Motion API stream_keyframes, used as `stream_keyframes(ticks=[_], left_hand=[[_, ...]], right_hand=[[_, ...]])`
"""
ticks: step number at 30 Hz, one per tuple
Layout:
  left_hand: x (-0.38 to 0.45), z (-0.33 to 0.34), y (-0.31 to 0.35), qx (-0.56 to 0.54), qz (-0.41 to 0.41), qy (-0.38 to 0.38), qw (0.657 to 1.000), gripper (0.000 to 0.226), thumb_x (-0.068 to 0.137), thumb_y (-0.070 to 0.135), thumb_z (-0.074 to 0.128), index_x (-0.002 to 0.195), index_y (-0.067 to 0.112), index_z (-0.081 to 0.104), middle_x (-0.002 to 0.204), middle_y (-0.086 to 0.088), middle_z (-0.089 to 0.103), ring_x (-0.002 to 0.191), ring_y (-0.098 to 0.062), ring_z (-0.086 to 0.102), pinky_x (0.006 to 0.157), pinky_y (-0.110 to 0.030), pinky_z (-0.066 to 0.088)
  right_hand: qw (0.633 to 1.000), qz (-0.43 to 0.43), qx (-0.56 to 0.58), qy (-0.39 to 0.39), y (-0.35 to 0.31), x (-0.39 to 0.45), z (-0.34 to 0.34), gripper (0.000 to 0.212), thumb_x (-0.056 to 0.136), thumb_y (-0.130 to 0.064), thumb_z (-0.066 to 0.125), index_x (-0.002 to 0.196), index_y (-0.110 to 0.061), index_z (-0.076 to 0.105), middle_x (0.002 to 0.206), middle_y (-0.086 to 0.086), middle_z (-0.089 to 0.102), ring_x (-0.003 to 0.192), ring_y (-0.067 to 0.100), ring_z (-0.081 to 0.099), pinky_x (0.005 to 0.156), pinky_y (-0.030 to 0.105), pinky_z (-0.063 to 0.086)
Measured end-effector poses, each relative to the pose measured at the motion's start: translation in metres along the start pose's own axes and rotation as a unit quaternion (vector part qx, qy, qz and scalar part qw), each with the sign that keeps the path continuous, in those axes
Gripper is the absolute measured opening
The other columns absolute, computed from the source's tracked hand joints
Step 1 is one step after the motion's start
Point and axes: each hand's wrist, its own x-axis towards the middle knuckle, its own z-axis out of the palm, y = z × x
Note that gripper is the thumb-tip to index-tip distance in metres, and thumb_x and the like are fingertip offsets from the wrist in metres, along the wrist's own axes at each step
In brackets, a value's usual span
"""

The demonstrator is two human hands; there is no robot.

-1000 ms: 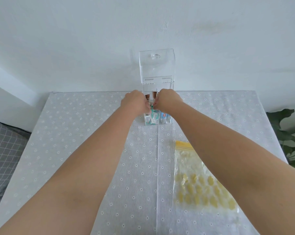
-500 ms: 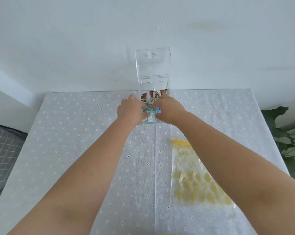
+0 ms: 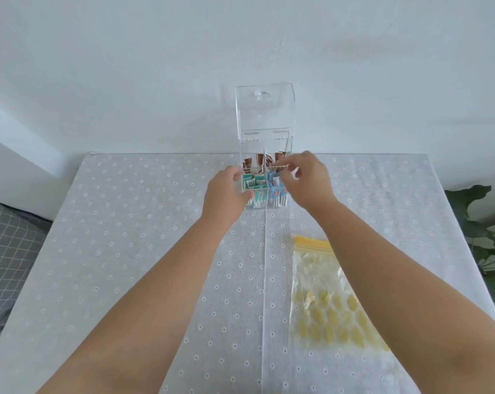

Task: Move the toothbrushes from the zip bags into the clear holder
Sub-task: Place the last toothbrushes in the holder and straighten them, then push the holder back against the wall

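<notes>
Table (image 3: 127, 237) in a white dotted cloth is filling the lower frame, butting against a plain white wall (image 3: 127, 66). Clear holder (image 3: 264, 177) is standing at upper centre against the wall, lid (image 3: 264, 109) flipped up; green, blue and brown packets are sitting in its compartments. Left hand (image 3: 226, 194) is cupping the holder's left side, grip loose. Right hand (image 3: 306, 177) is pinching a thin stick (image 3: 280, 167) over the holder. Zip bag (image 3: 326, 294) with yellow pieces is lying lower right. Plant (image 3: 485, 237) at right edge, grey checked fabric (image 3: 7, 251) at left.
</notes>
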Motion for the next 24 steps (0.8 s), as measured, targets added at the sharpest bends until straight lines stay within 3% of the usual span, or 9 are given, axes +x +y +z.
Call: stream_keyframes(ticks=[2,4,6,9,12,14,18,21,24], left_hand=[[-0.005,0.005,-0.001,-0.083,-0.063,0.005,0.995,0.046,0.081,0.022,0.076,0.123,0.016,0.059,0.119,0.003,0.063,0.103,-0.011,0.059,0.089,-0.029,0.049],[-0.008,0.01,-0.003,-0.141,-0.087,0.007,0.986,0.041,0.085,0.022,0.073,0.124,0.016,0.062,0.119,0.004,0.065,0.109,-0.008,0.059,0.093,-0.026,0.046],[-0.009,0.012,-0.003,-0.176,-0.105,0.008,0.979,0.039,0.088,0.021,0.068,0.126,0.018,0.062,0.122,0.003,0.066,0.112,-0.013,0.06,0.098,-0.033,0.048],[-0.006,0.011,-0.006,-0.201,-0.123,0.007,0.972,0.038,0.091,0.018,0.065,0.129,0.02,0.061,0.126,0.002,0.064,0.112,-0.019,0.062,0.097,-0.045,0.051],[-0.001,0.01,-0.009,-0.219,-0.133,0.005,0.967,0.038,0.09,0.018,0.066,0.128,0.021,0.062,0.126,0.003,0.064,0.113,-0.016,0.061,0.097,-0.045,0.05],[0.0,0.011,-0.011,-0.223,-0.134,-0.001,0.966,0.039,0.09,0.019,0.067,0.128,0.022,0.061,0.127,0.003,0.064,0.114,-0.015,0.06,0.098,-0.045,0.05],[0.0,0.011,-0.01,-0.223,-0.139,-0.008,0.965,0.04,0.09,0.018,0.066,0.129,0.022,0.06,0.129,0.003,0.062,0.116,-0.017,0.059,0.099,-0.046,0.049],[0.004,0.004,-0.006,-0.221,-0.146,-0.018,0.964,0.045,0.088,0.018,0.067,0.132,0.022,0.057,0.13,0.005,0.061,0.115,-0.015,0.058,0.097,-0.039,0.049],[0.023,-0.017,0.013,-0.273,-0.149,-0.008,0.95,0.05,0.088,0.02,0.061,0.137,0.021,0.052,0.133,0.006,0.058,0.11,-0.009,0.053,0.093,-0.03,0.044]], right_hand=[[0.991,0.114,0.049,0.055,0.007,0.0,-0.002,0.029,0.09,-0.013,0.05,0.111,-0.024,0.066,0.101,-0.001,0.062,0.073,0.003,0.054,0.068,0.017,0.045],[0.971,0.219,0.095,0.007,0.013,0.0,-0.001,0.035,0.095,-0.019,0.046,0.128,-0.021,0.058,0.117,-0.001,0.063,0.083,0.012,0.056,0.071,0.026,0.045],[0.95,0.27,0.151,-0.038,0.016,-0.002,0.004,0.038,0.096,-0.022,0.048,0.133,-0.02,0.056,0.124,0.0,0.063,0.085,0.013,0.057,0.072,0.027,0.047],[0.947,0.271,0.171,-0.027,0.018,-0.006,0.012,0.037,0.095,-0.021,0.054,0.131,-0.02,0.058,0.119,0.0,0.066,0.086,0.013,0.059,0.079,0.031,0.05],[0.946,0.275,0.173,-0.003,0.02,-0.005,0.018,0.035,0.093,-0.02,0.058,0.127,-0.02,0.062,0.106,-0.003,0.069,0.073,0.009,0.057,0.074,0.031,0.051],[0.942,0.285,0.178,0.005,0.019,-0.002,0.019,0.033,0.092,-0.02,0.06,0.125,-0.02,0.064,0.098,-0.006,0.069,0.08,0.013,0.061,0.072,0.031,0.052],[0.939,0.294,0.178,-0.002,0.015,0.0,0.017,0.033,0.092,-0.019,0.061,0.124,-0.02,0.064,0.103,-0.002,0.069,0.084,0.016,0.062,0.061,0.027,0.048],[0.925,0.311,0.217,-0.005,0.008,0.001,0.008,0.035,0.093,-0.025,0.056,0.127,-0.019,0.062,0.118,0.005,0.067,0.099,0.022,0.062,0.084,0.036,0.053],[0.888,0.327,0.322,0.025,-0.008,0.018,-0.011,0.046,0.095,-0.037,0.046,0.135,-0.018,0.052,0.139,0.007,0.053,0.128,0.027,0.048,0.105,0.044,0.036]])
